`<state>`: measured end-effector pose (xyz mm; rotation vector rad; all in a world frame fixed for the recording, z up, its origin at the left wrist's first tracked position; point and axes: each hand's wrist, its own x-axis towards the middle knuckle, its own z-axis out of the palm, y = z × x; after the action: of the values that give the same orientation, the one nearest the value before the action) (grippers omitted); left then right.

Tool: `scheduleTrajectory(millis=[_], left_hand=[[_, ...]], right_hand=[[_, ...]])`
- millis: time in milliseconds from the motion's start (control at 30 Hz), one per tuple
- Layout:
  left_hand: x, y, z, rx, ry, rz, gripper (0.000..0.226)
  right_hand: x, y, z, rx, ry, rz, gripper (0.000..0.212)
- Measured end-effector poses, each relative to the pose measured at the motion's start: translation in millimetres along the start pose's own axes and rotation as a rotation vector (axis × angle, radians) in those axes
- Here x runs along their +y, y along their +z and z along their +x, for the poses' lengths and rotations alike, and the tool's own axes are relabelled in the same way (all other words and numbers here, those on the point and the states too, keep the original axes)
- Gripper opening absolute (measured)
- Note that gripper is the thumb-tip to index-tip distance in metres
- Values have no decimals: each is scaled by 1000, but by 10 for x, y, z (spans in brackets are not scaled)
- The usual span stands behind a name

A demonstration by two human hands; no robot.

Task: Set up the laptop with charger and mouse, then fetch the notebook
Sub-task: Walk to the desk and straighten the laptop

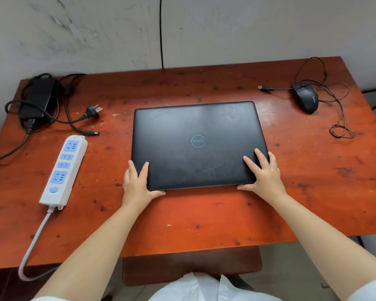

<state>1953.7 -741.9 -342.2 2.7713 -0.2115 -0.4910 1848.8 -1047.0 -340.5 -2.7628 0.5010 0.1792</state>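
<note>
A closed black laptop lies flat in the middle of the red wooden table. My left hand grips its near left corner, fingers on the lid and thumb along the front edge. My right hand holds the near right corner the same way. The black charger brick with tangled cables sits at the far left; its wall plug and barrel connector lie loose. A black wired mouse rests at the far right, its USB plug unplugged. No notebook is in view.
A white power strip with blue sockets lies left of the laptop, its grey cord running off the front edge. The mouse cable loops near the right edge. A grey wall stands behind the table, with a black cable hanging down it.
</note>
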Motion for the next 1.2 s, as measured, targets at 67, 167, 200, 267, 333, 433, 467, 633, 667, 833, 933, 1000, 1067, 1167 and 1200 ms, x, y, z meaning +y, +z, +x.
scheduleTrajectory(millis=[67,167,200,267,333,433,467,633,667,833,933,1000,1067,1167,1200], left_hand=[[8,3,16,2,-1,4,99],[19,-4,15,-4,-6,14,98],[21,-9,13,-8,-7,10,98],[22,-18,4,-21,-11,4,97],[17,-23,10,-26,-6,10,97],[19,-25,17,-50,-9,30,98],[22,-37,19,-59,-8,41,98],[85,-92,23,-98,0,187,100],[101,-104,6,-86,12,235,100],[91,-132,-199,19,64,211,76],[43,-173,-344,71,-23,156,65],[-4,-218,-418,88,-93,148,62],[-69,-275,-480,88,-143,143,60],[-246,-362,-528,92,-189,129,56],[-316,-394,-532,92,-199,128,55]], right_hand=[[10,-4,34,-11,11,-4,88],[7,6,33,-20,12,-25,88],[0,2,32,-20,15,-35,88],[-21,-13,25,-36,27,-66,88],[-39,-19,27,-76,52,-107,89],[-65,-10,24,-140,81,-183,91],[-81,-13,28,-150,83,-216,92],[-334,-69,37,-192,74,-338,99],[-420,-64,41,-177,24,-341,96],[-921,84,110,-147,-228,-169,66],[-1202,168,183,-175,-332,-134,59],[-1367,190,218,-190,-390,-122,57],[-1514,202,250,-199,-430,-118,56],[-1712,217,287,-219,-455,-109,55],[-1770,224,303,-221,-458,-112,55]])
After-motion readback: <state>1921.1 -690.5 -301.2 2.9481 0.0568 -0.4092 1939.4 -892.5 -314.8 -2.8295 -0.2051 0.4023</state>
